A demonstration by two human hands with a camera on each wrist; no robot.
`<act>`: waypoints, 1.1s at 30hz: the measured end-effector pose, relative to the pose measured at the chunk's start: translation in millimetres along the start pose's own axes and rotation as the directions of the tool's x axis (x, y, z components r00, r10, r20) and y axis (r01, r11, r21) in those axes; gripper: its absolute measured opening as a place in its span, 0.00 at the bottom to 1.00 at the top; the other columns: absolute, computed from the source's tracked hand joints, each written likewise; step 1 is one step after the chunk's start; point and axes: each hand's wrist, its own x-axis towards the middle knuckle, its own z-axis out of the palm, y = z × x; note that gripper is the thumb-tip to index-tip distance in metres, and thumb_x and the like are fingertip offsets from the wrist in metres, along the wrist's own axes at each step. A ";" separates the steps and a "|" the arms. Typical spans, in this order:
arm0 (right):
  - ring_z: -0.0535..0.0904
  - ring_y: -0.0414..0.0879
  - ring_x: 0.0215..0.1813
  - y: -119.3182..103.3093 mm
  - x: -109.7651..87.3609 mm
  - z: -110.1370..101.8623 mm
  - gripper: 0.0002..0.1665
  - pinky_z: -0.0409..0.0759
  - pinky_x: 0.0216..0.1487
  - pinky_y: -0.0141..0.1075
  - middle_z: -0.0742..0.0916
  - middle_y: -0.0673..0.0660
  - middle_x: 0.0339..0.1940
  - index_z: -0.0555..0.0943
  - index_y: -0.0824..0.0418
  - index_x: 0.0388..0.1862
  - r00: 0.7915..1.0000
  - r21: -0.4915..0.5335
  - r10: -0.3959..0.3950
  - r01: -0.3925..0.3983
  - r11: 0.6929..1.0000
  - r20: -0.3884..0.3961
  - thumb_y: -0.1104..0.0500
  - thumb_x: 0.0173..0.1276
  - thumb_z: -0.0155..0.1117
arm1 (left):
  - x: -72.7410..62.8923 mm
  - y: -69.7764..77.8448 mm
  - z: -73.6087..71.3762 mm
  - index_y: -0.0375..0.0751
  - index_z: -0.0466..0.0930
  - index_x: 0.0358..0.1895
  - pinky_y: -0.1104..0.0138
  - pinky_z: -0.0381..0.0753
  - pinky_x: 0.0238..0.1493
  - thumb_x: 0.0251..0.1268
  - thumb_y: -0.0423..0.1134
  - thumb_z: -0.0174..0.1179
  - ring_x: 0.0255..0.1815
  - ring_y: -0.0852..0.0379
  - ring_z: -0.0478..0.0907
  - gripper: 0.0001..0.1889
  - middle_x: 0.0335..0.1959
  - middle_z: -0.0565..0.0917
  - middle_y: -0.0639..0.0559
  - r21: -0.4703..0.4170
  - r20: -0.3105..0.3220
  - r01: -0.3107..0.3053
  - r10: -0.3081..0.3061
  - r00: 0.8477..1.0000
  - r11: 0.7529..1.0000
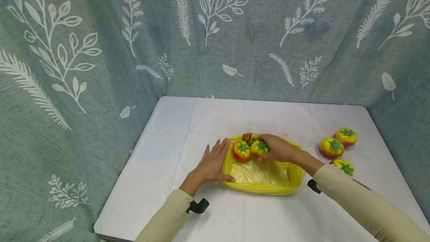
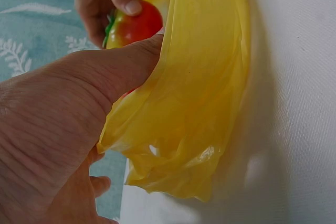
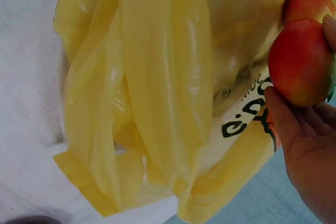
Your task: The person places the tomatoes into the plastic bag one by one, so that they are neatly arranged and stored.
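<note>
A yellow plastic bag (image 1: 268, 174) lies spread with its mouth facing up. Inside, at its far left, sits a red-and-yellow artificial tomato (image 1: 241, 151) with a green leafy top. Beside it my right hand (image 1: 278, 148) grips a second artificial tomato (image 1: 260, 148), thumb on one side and fingers on the other; the right wrist view shows this tomato (image 3: 299, 64) over the bag's printed film. My left hand (image 1: 212, 161) rests at the bag's left edge with fingers extended and spread. In the left wrist view its thumb (image 2: 123, 66) reaches inside the bag's rim.
Three more artificial tomatoes lie to the right of the bag: a far one (image 1: 345, 136), a middle one (image 1: 331, 147) and a near one (image 1: 344, 167) partly behind my right sleeve. A white-covered table (image 1: 161, 182) bears everything. Green-grey leaf-patterned curtains (image 1: 208, 66) border its back and sides.
</note>
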 end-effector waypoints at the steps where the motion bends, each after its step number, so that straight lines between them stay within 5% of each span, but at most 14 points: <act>1: 0.76 0.58 0.62 0.3 0.4 0.7 0.44 0.74 0.66 0.52 0.79 0.66 0.64 0.70 0.70 0.68 1.000 -0.004 -0.002 0.002 1.000 -0.001 0.51 0.60 0.79 | -0.2 0.3 -0.3 0.36 0.40 0.82 0.36 0.43 0.75 0.43 0.70 0.74 0.83 0.42 0.38 0.72 0.84 0.42 0.44 -0.001 0.000 0.000 0.000 1.000 1.000; 33: 0.74 0.61 0.67 5.7 4.9 15.3 0.48 0.70 0.69 0.56 0.76 0.67 0.69 0.66 0.67 0.72 0.996 -0.031 0.082 -0.081 0.996 0.032 0.47 0.62 0.77 | -0.7 -0.7 1.9 0.36 0.39 0.82 0.36 0.43 0.75 0.44 0.71 0.74 0.83 0.42 0.38 0.71 0.84 0.42 0.44 0.002 -0.005 -0.004 0.004 1.000 1.000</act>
